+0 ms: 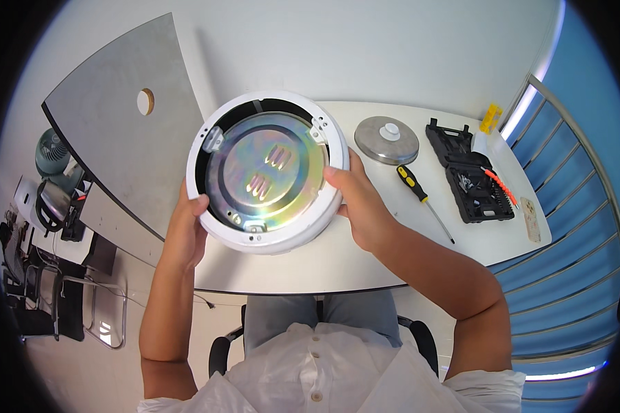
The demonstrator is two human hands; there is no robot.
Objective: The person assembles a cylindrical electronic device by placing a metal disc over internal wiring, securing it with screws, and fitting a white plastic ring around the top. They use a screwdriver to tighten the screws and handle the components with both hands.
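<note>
A round white appliance housing (282, 246), which looks like a cooker's body, is held up above the table between my two hands. Its open side is tilted toward me and shows a shiny, rainbow-tinted metal plate (244, 155) with two groups of raised slots. Small metal brackets sit around the white rim. My left hand (188, 224) grips the left edge, thumb on the rim. On the right edge, my right hand (360, 199) holds on with its thumb over the rim; its other fingers are mostly hidden behind. A steel lid (386, 148) with a white knob lies to the right.
A yellow-and-black screwdriver (415, 186) lies on the white table (289, 275). Beyond it is an open black tool case (472, 186) with an orange flexible shaft (501, 187). A yellow plastic piece (490, 118) stands behind. A grey partition (124, 89) rises at left, a metal railing (585, 141) at right.
</note>
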